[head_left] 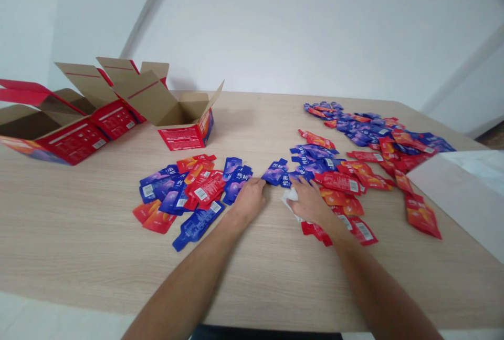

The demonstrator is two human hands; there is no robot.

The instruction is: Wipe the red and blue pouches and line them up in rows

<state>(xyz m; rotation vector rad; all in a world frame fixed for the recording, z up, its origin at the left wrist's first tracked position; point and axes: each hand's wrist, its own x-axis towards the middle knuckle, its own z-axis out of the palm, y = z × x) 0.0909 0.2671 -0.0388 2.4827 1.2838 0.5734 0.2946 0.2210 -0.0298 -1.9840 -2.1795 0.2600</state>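
Note:
My left hand (251, 199) is closed, with its fingertips pinched at the lower left corner of a blue drink pouch (274, 172) with white lettering. To its right, my right hand (309, 202) has a crumpled white tissue (290, 199) tucked under the thumb and palm. The fingertips of that hand touch another blue pouch (302, 173) at the edge of a mixed pile. Left of my left hand lies a group of blue pouches (238, 182) and red pouches (205, 188), overlapping and flat on the table.
Three open red cardboard boxes stand at the left: a near box (74, 143), a middle box (116, 119) and a right box (183, 137). A larger heap of pouches (364, 127) spreads at the back right, beside a white sheet-like object (464, 193). The wooden table (255, 282) meets a white wall.

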